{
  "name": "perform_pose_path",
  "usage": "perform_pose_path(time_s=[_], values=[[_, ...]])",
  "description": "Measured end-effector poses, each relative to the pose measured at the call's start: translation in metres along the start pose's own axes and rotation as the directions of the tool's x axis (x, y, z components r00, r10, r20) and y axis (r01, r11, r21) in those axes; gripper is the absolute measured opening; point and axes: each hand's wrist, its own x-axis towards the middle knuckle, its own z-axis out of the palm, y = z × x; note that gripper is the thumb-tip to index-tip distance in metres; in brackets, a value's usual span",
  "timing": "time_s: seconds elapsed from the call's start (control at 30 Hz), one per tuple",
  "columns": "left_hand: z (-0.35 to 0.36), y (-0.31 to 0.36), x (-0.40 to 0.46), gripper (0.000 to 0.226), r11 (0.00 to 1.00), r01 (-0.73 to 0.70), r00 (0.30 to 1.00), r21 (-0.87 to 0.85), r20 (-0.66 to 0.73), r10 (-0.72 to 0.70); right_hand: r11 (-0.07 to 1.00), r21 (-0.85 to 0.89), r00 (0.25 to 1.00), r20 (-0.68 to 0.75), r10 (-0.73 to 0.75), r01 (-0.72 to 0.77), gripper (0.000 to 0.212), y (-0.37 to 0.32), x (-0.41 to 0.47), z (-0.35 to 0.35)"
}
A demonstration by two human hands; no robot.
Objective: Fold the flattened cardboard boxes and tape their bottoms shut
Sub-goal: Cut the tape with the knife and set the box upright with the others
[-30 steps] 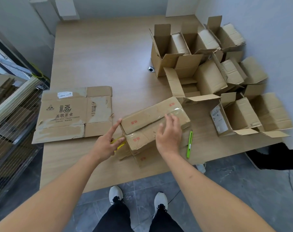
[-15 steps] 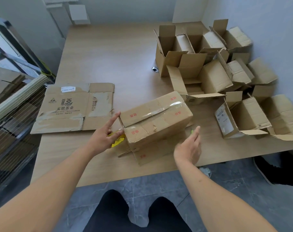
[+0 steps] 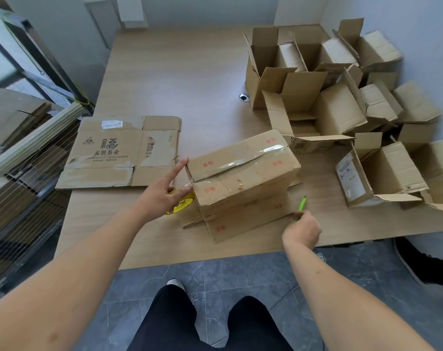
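Near edge, 6 o'clock: dark trousers (image 3: 210, 323), one shoe tip visible, the other hidden.
Right hand (image 3: 302, 230), 4 o'clock of centre: fingers curled round the near end of a green cutter (image 3: 302, 202); grip end hidden under the fingers, blade state too small to make out; free end points to 12 o'clock.
Box (image 3: 243, 183), centre of the table (image 3: 179, 72): bottom up, seam closed under clear tape; long axis from 8 o'clock to 2 o'clock; lower flaps splayed on the tabletop, partly hidden beneath.
Left hand (image 3: 164, 196), 9 o'clock of the box: fingers straight and spread, fingertips against the box's left end, nothing gripped.
Tape roll (image 3: 179, 203), yellow: mostly hidden behind the left hand and the box corner.
Flat box (image 3: 119, 153), 10 o'clock: unfolded, printed face up, long axis 9 to 3 o'clock.
Finished boxes (image 3: 342, 97), 1 to 3 o'clock: open-topped heap, overlapping, count unclear; rightmost cut off by the frame.
Rack (image 3: 17, 148), 9 o'clock: contents blurred.
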Motion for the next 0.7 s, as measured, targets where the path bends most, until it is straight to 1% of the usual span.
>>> perform_pose_path(time_s=[0.07,0.13,0.33,0.4,0.47,0.53,0.63,0.67,0.7], values=[[0.001,0.000,-0.001,0.074,1.000,0.008,1.000,0.003,0.000,-0.008,0.996,0.074,0.999,0.000,0.051,-0.051,0.027,-0.008,-0.006,-0.008],[0.002,0.002,-0.003,0.074,1.000,0.020,1.000,0.016,-0.005,-0.020,0.990,0.125,0.998,0.000,0.067,-0.066,0.032,-0.016,-0.015,-0.018],[-0.004,0.015,-0.001,0.071,0.986,0.079,0.997,0.148,-0.026,-0.076,0.966,0.256,0.999,-0.036,0.032,-0.022,0.030,-0.052,-0.031,-0.049],[-0.006,0.019,-0.003,0.072,0.984,0.081,0.997,0.157,-0.017,-0.079,0.952,0.305,0.999,-0.043,0.010,0.004,0.026,-0.066,-0.041,-0.055],[-0.006,0.021,-0.006,0.074,0.983,0.074,0.997,0.166,-0.007,-0.074,0.940,0.337,0.998,-0.034,-0.045,0.054,0.020,-0.079,-0.056,-0.058],[-0.007,0.021,-0.006,0.075,0.982,0.063,0.998,0.177,0.000,-0.064,0.918,0.371,0.990,-0.036,-0.134,0.138,0.017,-0.095,-0.073,-0.057],[-0.008,0.022,-0.005,0.075,0.987,0.047,0.999,0.154,0.001,-0.047,0.859,0.405,0.947,-0.069,-0.314,0.314,0.009,-0.117,-0.096,-0.049],[-0.008,0.022,-0.006,0.075,0.990,0.049,0.999,0.135,0.007,-0.051,0.840,0.416,0.932,-0.053,-0.360,0.348,0.005,-0.124,-0.104,-0.045],[-0.008,0.021,-0.007,0.075,0.993,0.052,0.998,0.106,0.016,-0.054,0.826,0.422,0.917,-0.031,-0.398,0.373,0.007,-0.131,-0.111,-0.039]])
